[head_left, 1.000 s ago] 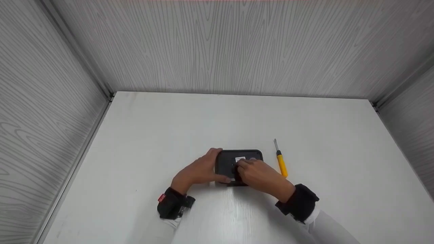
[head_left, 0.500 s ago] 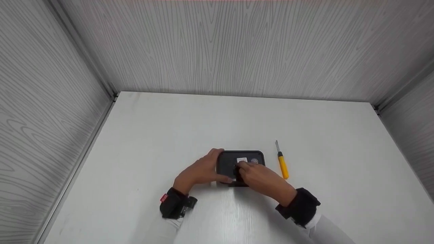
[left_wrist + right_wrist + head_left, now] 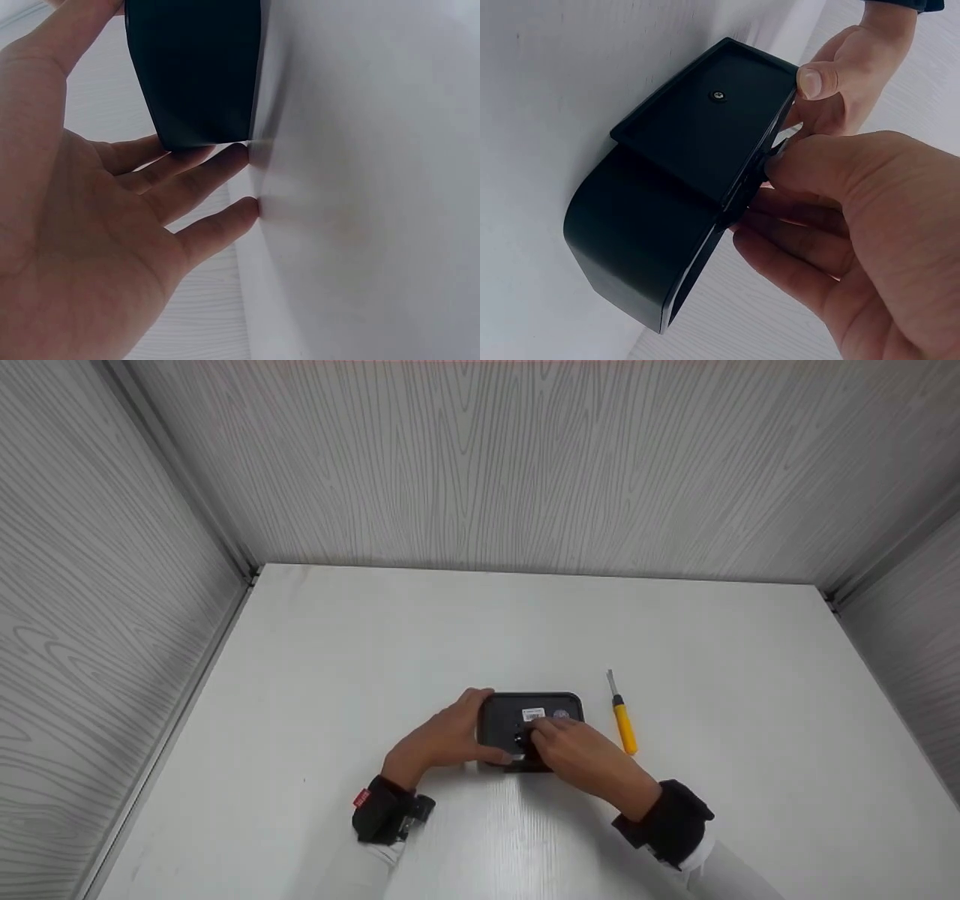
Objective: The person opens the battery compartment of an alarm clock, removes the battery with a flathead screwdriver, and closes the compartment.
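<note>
Left hand (image 3: 442,739) is laid against the left end of a black box-shaped device (image 3: 531,718), which rests on the white bench (image 3: 480,637) near its front middle. In the left wrist view the fingers (image 3: 191,169) are seen nearly straight, spread along the device's end and touching the bench beneath it, while the thumb reaches over the device's top edge; the device is steadied rather than clasped. Right hand (image 3: 574,750) is placed over the device's near right part, with its fingers curled. In the right wrist view a small dark part at the device's edge is pinched between the thumb (image 3: 840,169) and the fingers below it; what that part is cannot be told. A raised flat panel with a single screw at its middle (image 3: 718,95) is shown on the device in that view. A white label (image 3: 533,713) is borne on the device's upper face. A yellow-handled screwdriver (image 3: 622,718) lies just to the right of the device, apart from it, its metal tip pointed away from the person. Grey wood-grain walls (image 3: 480,465) enclose the bench behind the device and to both sides.
</note>
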